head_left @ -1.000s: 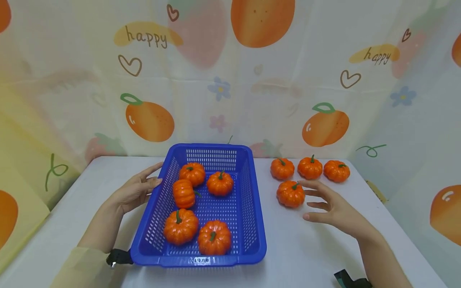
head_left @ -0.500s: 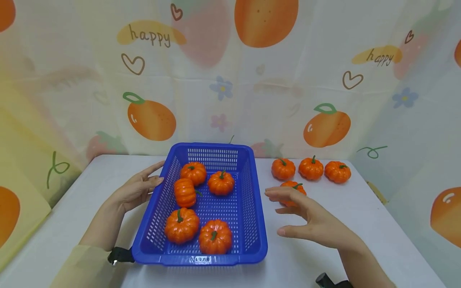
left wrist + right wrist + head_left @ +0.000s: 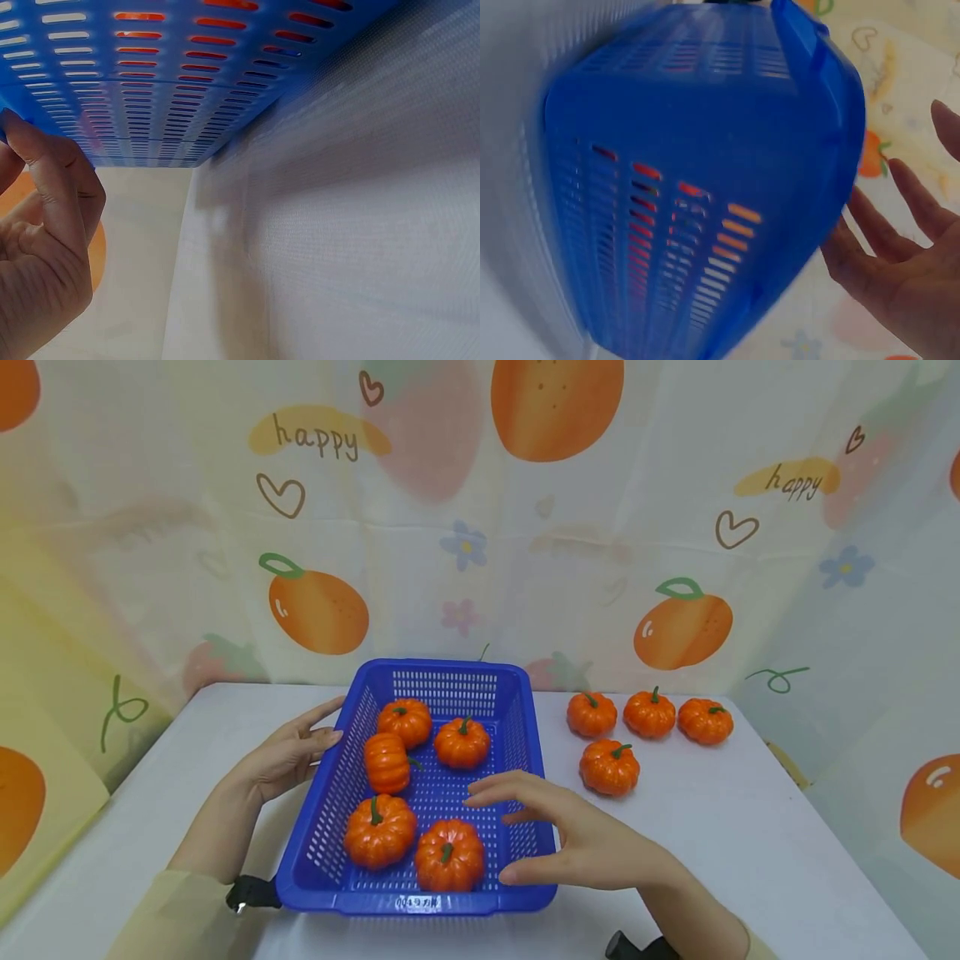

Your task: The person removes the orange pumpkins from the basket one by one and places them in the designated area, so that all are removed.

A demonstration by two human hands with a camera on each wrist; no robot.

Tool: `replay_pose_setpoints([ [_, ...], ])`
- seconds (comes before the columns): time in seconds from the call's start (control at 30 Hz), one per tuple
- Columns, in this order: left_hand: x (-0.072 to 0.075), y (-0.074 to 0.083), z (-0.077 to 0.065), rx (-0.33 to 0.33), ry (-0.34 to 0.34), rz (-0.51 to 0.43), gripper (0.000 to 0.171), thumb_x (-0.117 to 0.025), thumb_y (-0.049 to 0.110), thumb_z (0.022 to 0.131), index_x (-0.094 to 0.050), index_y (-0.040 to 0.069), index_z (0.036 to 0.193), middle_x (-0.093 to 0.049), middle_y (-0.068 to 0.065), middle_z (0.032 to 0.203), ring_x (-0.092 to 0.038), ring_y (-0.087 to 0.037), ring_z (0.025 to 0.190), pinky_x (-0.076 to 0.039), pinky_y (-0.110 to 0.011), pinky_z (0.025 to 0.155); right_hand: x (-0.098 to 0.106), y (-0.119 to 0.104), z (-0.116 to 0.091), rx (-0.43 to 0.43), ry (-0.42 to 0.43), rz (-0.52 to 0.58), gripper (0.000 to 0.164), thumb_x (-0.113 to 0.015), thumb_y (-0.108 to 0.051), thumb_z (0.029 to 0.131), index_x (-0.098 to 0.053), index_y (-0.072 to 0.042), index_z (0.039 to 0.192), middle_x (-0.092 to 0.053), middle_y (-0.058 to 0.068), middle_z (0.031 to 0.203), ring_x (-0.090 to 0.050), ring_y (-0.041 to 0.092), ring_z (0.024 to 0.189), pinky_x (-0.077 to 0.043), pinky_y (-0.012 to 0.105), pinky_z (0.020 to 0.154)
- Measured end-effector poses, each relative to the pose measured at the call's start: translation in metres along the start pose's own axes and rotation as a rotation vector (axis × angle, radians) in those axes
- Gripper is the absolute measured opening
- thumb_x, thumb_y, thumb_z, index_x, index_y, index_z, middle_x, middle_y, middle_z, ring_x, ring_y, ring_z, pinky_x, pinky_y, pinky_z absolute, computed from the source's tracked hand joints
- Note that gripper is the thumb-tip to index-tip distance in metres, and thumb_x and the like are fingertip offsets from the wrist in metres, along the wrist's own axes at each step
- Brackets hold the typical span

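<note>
A blue perforated plastic basket [image 3: 517, 902] stands on the white table, with several small orange pumpkins [image 3: 379, 832] inside it. My left hand [image 3: 281, 760] holds the basket's left rim, thumb at the edge; in the left wrist view its bent fingers [image 3: 56, 180] meet the top of the slotted wall. Over the basket's right side hovers my right hand [image 3: 573, 839], its fingers spread and loosely bent with nothing between them. It covers part of the right rim in the head view. The right wrist view has that hand [image 3: 907, 277] beside the basket's blurred end.
Right of the basket, one pumpkin [image 3: 610, 767] sits in front of a row of three, among them a middle pumpkin [image 3: 649, 714] near the table's back edge. A printed fabric backdrop [image 3: 465, 585] rises behind the white table [image 3: 712, 827].
My right hand has moved left from beside the front pumpkin on the table to above the basket, carrying nothing. The left hand, the basket and the pumpkins stay in place.
</note>
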State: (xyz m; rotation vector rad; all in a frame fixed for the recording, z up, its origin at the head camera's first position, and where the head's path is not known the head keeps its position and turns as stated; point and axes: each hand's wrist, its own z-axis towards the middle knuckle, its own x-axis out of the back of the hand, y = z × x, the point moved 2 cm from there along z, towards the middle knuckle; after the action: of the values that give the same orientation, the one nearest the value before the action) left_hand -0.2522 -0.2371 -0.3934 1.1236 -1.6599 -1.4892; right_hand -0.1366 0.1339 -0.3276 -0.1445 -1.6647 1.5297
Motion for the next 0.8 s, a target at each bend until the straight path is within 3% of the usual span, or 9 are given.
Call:
replay_pose_setpoints([
  [0.13,0.0,-0.001,0.0,-0.005,-0.003,0.002,0.075,-0.049,0.017,0.104,0.001,0.014,0.16,-0.072,0.01,0.106,-0.073,-0.007,0.09,-0.061,-0.025,0.079,-0.009,0.003,0.015,-0.004,-0.058,-0.04,0.05,-0.068,-0.026,0.093,-0.051,-0.033,0.139,-0.047,-0.008,0.148,-0.044,0.014,0.14,-0.047,0.03,0.11],
  [0.33,0.001,-0.001,0.001,-0.01,0.005,0.006,0.075,-0.049,0.017,0.104,-0.001,0.014,0.16,-0.072,0.01,0.104,-0.073,-0.006,0.089,-0.061,-0.024,0.079,-0.017,0.013,0.038,-0.06,-0.127,-0.121,0.056,-0.072,-0.022,0.088,-0.051,-0.032,0.139,-0.048,-0.008,0.148,-0.041,0.015,0.142,-0.039,0.048,0.118],
  [0.5,0.001,-0.001,0.0,-0.025,-0.012,0.0,0.075,-0.049,0.016,0.104,0.001,0.012,0.16,-0.072,0.009,0.107,-0.073,-0.007,0.09,-0.061,-0.025,0.08,-0.018,0.022,0.057,-0.126,-0.192,-0.17,0.063,-0.078,-0.018,0.083,-0.052,-0.028,0.14,-0.05,-0.011,0.146,-0.041,0.011,0.142,-0.033,0.046,0.122],
  [0.63,0.001,-0.002,0.001,-0.023,-0.013,-0.004,0.075,-0.049,0.016,0.104,0.001,0.013,0.16,-0.072,0.009,0.109,-0.073,-0.007,0.091,-0.061,-0.025,0.08,-0.015,0.031,0.07,-0.155,-0.258,-0.141,0.067,-0.08,-0.016,0.081,-0.051,-0.022,0.141,-0.051,-0.009,0.145,-0.041,0.015,0.142,-0.034,0.048,0.121],
  [0.8,0.001,-0.002,0.001,-0.014,-0.015,-0.01,0.075,-0.048,0.016,0.104,0.001,0.014,0.16,-0.072,0.009,0.11,-0.073,-0.008,0.091,-0.062,-0.025,0.08,-0.015,0.043,0.08,-0.185,-0.316,-0.073,0.065,-0.081,-0.015,0.079,-0.054,-0.024,0.137,-0.055,-0.008,0.143,-0.042,0.019,0.143,-0.037,0.05,0.119],
])
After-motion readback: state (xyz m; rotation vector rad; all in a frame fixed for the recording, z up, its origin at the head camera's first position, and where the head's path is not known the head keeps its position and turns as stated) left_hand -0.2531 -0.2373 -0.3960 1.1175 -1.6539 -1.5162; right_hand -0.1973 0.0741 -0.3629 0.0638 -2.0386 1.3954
